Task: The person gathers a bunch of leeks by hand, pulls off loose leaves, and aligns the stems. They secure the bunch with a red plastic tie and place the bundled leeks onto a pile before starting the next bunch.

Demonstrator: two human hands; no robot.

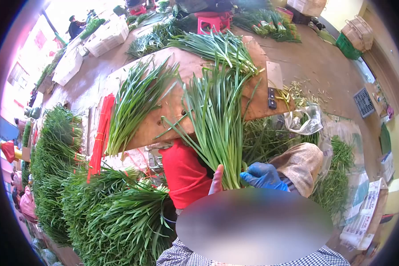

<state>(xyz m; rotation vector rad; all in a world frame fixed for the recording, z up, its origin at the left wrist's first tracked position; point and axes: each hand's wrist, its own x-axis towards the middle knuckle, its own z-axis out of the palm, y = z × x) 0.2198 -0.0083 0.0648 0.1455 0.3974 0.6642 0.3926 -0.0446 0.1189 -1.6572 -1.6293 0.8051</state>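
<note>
A large bunch of garlic chives (219, 128) stands between my hands, its pale stalk ends toward me and its leaves fanned over a wooden board (164, 119). My left hand (216, 179) wraps the left side of the stalks low down, mostly hidden by a blurred patch. In a blue glove, my right hand (264, 176) is closed with curled fingers against the right side of the stalk ends; what it pinches is hidden. Two more chive piles lie on the board, one at left (139, 99) and one at the far edge (219, 48).
Red ties (102, 133) hang at the board's left edge. A black metal piece (271, 97) sits at its right corner. Stacked chive bundles (115, 217) fill the left side. A plastic bag (306, 119) and loose greens (337, 168) lie right. A pink stool (213, 22) stands behind.
</note>
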